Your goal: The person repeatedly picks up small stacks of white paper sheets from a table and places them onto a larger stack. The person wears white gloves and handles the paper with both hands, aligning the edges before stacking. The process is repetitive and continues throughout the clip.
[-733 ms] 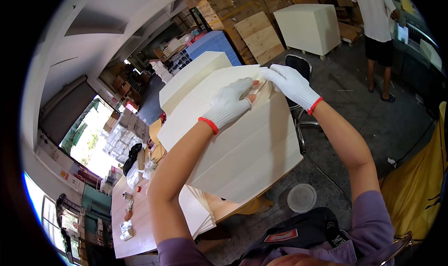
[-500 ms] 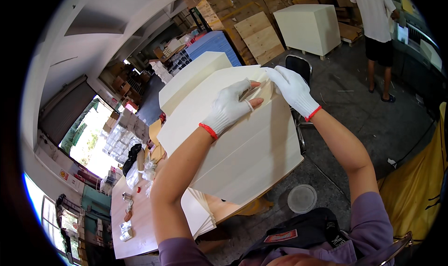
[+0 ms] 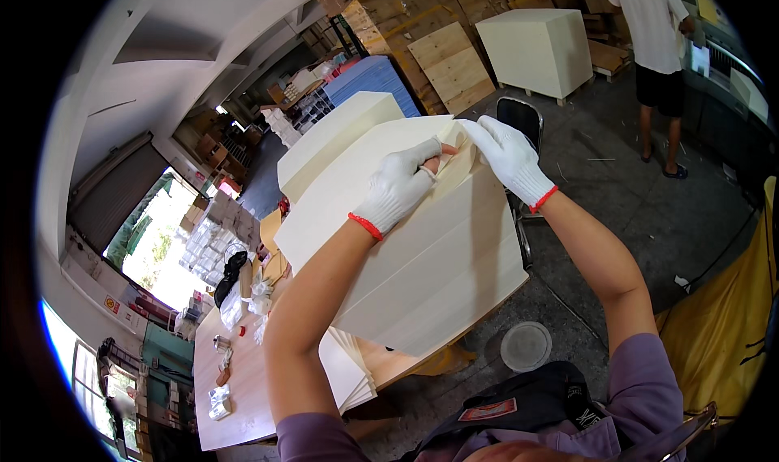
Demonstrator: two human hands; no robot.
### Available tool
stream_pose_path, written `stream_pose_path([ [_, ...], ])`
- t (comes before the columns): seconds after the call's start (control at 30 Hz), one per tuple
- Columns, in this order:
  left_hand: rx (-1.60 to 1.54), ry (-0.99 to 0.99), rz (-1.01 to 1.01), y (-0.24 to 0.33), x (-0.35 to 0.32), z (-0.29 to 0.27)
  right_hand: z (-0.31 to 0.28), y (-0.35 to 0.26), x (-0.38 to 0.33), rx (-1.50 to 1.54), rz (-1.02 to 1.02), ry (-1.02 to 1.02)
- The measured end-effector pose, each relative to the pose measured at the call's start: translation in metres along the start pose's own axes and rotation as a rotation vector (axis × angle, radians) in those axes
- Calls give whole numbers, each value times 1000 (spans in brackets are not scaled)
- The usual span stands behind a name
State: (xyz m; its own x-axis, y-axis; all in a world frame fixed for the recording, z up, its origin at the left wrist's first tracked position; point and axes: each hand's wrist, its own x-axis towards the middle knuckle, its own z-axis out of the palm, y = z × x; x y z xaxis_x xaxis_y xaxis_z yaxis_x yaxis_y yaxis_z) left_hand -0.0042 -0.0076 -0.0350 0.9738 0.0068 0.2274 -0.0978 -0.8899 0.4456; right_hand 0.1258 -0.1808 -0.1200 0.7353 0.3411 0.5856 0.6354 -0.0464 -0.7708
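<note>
A tall stack of large cream card sheets sits at the table's edge, its layers fanned into steps. My left hand, in a white knit glove with bare thumb and forefinger tips, lies over the upper sheets. Its thumb and finger are drawn together on a sheet edge near the far right corner. At that corner my right hand, also gloved, closes over the raised sheet edges; its fingertips are partly hidden. Behind my left hand rises another block of cream card.
The wooden table extends left, carrying smaller cream sheets and plastic-wrapped bits. A black chair stands just past my right hand. Beyond are a pallet of cream card and a person at a machine. A round lid is on the floor.
My left thumb and forefinger, spread apart before, have come together at the sheet edge. My right hand stays at the corner with little movement.
</note>
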Motion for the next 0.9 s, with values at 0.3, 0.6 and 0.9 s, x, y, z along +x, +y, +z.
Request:
stream_pose_path([
  [0.3, 8, 6, 19, 2, -1, 3, 4, 4, -1, 16, -17, 33],
  [0.6, 61, 29, 84, -5, 2, 3, 1, 1, -2, -7, 27, -1],
  [0.9, 96, -14, 42, -2, 1, 5, 2, 5, -1, 14, 6, 16],
])
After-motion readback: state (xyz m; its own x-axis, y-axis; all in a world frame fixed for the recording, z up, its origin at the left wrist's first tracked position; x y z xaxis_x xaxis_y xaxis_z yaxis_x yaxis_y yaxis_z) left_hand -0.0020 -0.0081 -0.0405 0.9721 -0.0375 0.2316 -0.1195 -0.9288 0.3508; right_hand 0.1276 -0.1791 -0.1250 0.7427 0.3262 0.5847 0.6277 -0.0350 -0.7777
